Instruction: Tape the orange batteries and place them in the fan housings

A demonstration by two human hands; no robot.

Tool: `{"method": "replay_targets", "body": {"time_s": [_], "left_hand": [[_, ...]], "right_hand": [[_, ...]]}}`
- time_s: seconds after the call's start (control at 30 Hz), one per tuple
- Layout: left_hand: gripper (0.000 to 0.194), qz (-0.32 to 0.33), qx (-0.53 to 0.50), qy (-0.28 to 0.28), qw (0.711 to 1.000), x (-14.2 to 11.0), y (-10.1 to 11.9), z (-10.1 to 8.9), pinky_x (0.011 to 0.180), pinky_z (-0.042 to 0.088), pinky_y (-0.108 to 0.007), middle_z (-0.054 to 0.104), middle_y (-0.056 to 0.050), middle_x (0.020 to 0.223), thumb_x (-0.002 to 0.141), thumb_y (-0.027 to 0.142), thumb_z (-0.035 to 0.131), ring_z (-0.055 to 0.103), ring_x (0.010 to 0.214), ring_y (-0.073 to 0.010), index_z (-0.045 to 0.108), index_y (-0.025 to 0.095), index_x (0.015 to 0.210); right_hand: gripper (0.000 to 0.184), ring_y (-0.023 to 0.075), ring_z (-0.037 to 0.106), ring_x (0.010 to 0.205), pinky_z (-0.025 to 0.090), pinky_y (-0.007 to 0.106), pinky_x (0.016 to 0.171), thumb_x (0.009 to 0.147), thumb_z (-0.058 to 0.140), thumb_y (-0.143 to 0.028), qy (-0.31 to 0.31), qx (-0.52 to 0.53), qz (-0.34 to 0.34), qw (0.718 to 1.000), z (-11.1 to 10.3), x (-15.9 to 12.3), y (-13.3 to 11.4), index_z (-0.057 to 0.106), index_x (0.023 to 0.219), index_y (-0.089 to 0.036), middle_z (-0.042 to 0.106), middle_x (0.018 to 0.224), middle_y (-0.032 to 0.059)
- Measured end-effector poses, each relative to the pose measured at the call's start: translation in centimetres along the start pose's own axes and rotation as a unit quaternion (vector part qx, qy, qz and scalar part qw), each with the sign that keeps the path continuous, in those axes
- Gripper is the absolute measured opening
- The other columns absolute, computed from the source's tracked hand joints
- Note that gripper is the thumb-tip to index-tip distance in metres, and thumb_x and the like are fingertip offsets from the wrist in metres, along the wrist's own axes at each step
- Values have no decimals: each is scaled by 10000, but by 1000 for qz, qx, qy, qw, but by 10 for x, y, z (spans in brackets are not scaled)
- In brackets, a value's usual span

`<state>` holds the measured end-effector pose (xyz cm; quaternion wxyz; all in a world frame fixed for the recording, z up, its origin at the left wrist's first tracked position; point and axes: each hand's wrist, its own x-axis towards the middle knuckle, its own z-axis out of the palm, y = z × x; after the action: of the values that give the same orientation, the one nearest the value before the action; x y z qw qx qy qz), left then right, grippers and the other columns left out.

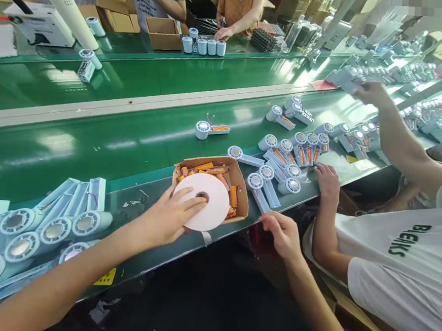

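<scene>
My left hand (172, 215) lies across a wide roll of white tape (215, 207), its fingertips at the centre hole. The roll rests over an open cardboard box (243, 199) of orange-wrapped batteries (234, 196), hiding part of them. A short loose tape end (206, 239) hangs below the roll. My right hand (282, 233) is closed in a pinch at the bench edge; whatever its fingertips hold is too small to make out. Just beyond it lie several pale-blue handheld fan housings (256, 182), some with orange batteries in their handles.
More fan housings (54, 231) are piled at the left. One open housing (202, 130) sits on the green conveyor belt (144, 141). At right, a co-worker's hand (328, 180) rests by the housings and the other arm reaches across. Other people work across the belt near a small box (163, 41).
</scene>
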<state>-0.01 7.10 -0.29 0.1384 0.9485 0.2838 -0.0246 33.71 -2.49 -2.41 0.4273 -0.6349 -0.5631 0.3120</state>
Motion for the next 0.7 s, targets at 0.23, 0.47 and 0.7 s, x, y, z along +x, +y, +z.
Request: {"method": "replay_targets", "body": {"time_s": [0.23,0.47,0.7], "left_hand": [[652,-81,-20,262,961,-31,6,-3,1170,502,-570,671,-124,1403,929,269,718,511,1405,-366,484,247,1537],[631,-329,-213,411,823,-61,12,22,890,694,-452,588,-102,1410,858,429,786,643,1265,-323,583,315,1444],[652,-320,-248,388,828,-54,22,48,895,690,-424,571,-117,1423,842,426,802,589,1349,-334,591,298,1445]], "right_hand": [[641,115,505,528,407,229,510,893,721,-690,-319,142,39,936,68,3,-37,789,1200,-132,629,630,-24],[306,147,726,740,500,222,704,1027,654,-481,-549,-47,-200,810,79,14,-53,843,973,-246,823,860,11],[372,323,780,977,564,343,823,983,712,-483,-302,-450,-57,839,67,89,-53,775,1125,-146,809,1028,214]]}}
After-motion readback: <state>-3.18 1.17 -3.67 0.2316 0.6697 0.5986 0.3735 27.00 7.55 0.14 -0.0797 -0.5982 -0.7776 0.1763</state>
